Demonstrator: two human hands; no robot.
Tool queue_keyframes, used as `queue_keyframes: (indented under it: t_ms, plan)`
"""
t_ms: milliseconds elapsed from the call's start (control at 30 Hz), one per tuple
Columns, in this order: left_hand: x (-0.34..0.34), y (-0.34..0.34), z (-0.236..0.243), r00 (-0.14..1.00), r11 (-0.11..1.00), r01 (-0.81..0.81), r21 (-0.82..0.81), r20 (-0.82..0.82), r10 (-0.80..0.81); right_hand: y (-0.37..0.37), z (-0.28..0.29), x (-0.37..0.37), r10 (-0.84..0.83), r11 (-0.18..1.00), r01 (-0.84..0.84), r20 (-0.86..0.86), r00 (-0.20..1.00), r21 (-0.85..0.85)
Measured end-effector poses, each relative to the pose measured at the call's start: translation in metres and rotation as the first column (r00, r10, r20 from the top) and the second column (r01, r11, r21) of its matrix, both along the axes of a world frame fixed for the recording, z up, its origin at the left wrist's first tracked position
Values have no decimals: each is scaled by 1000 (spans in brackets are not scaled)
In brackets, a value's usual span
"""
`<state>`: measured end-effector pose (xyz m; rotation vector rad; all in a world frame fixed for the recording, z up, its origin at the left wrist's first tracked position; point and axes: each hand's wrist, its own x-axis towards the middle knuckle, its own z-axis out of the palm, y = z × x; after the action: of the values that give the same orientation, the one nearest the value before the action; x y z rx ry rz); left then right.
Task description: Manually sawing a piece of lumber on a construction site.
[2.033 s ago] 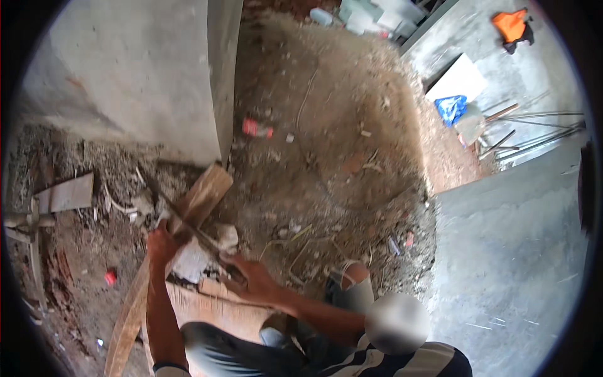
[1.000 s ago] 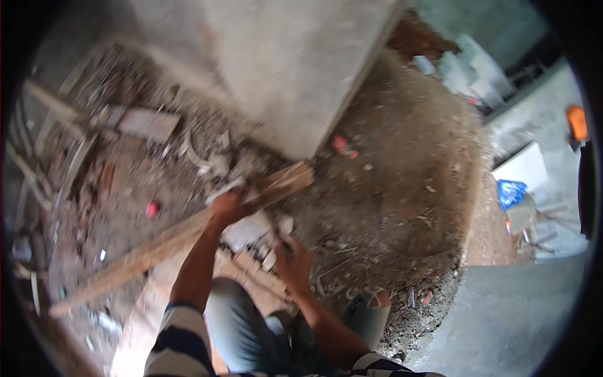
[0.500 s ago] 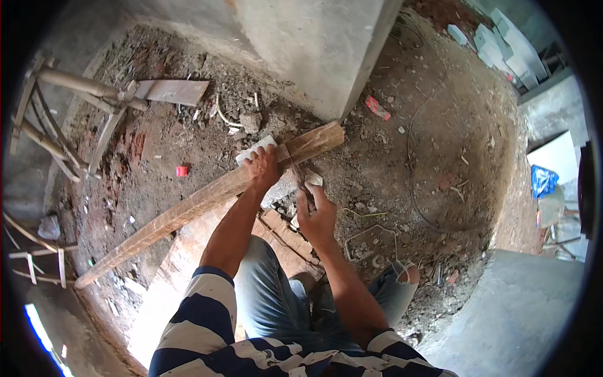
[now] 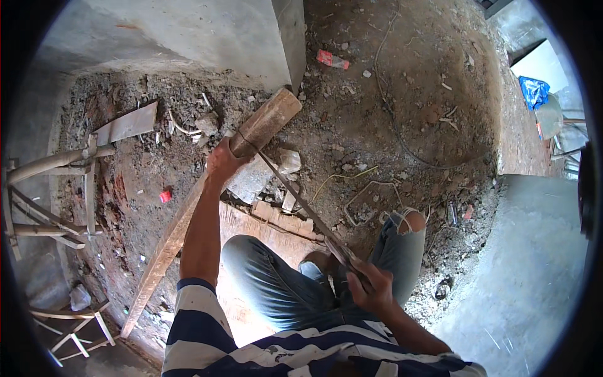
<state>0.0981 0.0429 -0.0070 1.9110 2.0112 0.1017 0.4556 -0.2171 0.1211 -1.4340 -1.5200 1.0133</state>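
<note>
A long wooden beam [image 4: 166, 248] slants from the lower left up to the middle of the view, near the foot of a concrete column. My left hand [image 4: 225, 162] is wrapped over it, not far from its upper end. In my right hand [image 4: 372, 288], close to my right thigh, is the handle of a handsaw [image 4: 298, 200], seen nearly edge on. Its thin blade reaches across to the beam just right of my left hand, where a dark line crosses the wood. Under the beam, a pale stone block [image 4: 251, 181] shows beside broken pieces.
A concrete column [image 4: 251, 47] rises beyond the beam's end. Rough wooden trestles [image 4: 50, 169] stand at the left, near a loose board [image 4: 129, 122]. A bent wire [image 4: 370, 185] and a long cable [image 4: 392, 119] lie on the rubble. A smooth grey slab [image 4: 509, 264] is at the right.
My right hand has drawn back from beside the beam toward my right thigh, exposing the saw's long blade. My left hand still grips the beam. The whole view has shifted.
</note>
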Motion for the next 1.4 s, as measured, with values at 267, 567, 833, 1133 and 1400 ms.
queue_keyframes:
  t_ms: [267, 567, 833, 1133, 1400]
  plan:
    - [22, 16, -47, 996, 987, 65, 147, 56, -74, 189, -85, -111, 55, 995, -51, 45, 997, -87]
    - [-13, 11, -3, 999, 999, 42, -30, 32, -41, 51, -45, -38, 132, 991, -132, 22, 991, -2]
    - [-5, 25, -41, 994, 998, 63, -22, 87, -61, 92, -76, -72, 32, 999, -30, -39, 999, 35]
    - [10, 33, -43, 983, 994, 112, -10, 148, -109, 159, -90, -84, 119, 992, -120, -27, 993, -40]
    - [-16, 28, -11, 997, 997, 69, -34, 23, -68, -1, -28, 0, 66, 997, -69, -74, 995, -42]
